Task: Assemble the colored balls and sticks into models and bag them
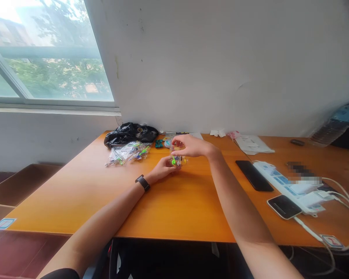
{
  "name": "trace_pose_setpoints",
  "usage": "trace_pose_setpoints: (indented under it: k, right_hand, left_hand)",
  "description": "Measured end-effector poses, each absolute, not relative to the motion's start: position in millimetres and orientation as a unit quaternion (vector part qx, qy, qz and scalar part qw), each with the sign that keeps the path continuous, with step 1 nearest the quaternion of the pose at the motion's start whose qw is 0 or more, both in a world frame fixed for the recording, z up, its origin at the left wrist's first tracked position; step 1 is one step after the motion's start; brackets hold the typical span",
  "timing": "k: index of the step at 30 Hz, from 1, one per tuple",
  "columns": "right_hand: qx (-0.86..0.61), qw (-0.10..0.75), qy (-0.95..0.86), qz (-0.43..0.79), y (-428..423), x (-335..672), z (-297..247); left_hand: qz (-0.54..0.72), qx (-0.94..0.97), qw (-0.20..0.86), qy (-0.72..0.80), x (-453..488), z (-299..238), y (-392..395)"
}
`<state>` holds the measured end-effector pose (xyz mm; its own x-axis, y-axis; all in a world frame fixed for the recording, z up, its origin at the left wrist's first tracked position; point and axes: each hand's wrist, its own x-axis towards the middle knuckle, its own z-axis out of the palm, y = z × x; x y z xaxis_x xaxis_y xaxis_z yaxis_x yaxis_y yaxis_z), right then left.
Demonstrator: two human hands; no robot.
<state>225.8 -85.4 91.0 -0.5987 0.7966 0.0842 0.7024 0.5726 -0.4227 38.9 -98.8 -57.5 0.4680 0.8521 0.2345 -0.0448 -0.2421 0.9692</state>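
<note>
A small clear plastic container (pixel 179 162) stands on the table in front of me, with green, white, yellow and dark blue bits showing through its wall. My left hand (pixel 163 170) is closed around its lower left side, and a black watch sits on that wrist. From above, my right hand (pixel 193 146) reaches over the container's top, thumb and fingers curled in at its upper part. Whether those fingers also pinch a small piece is hidden. Close by on the left lie clear plastic bags (pixel 129 154) with green, blue and yellow pieces.
Behind the clear bags rests a black plastic bag (pixel 130 133). To my right on the wooden table (pixel 186 205) are a black phone (pixel 254 175), a white power strip (pixel 276 180), a second phone (pixel 284 206) and loose white cables. White papers (pixel 254 144) lie near the wall.
</note>
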Motion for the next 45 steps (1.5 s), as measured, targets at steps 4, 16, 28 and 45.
trace_pose_setpoints:
  k: [4,16,28,45]
  right_hand:
    - [-0.434,0.138,-0.868,0.197,-89.5,230.2,97.6]
    - [-0.435,0.154,-0.871,0.168,-85.7,233.9,96.7]
    - [-0.452,0.117,-0.882,0.061,-95.0,227.8,104.6]
    - [-0.466,0.149,-0.872,0.029,-111.9,230.0,119.2]
  left_hand:
    - [0.405,0.663,0.553,0.302,38.9,-54.2,-101.1]
    - [0.374,0.674,0.569,0.286,39.9,-37.6,-113.8]
    - [0.375,0.666,0.571,0.300,41.1,-33.2,-115.5]
    - [0.371,0.661,0.567,0.322,40.9,-39.1,-111.6]
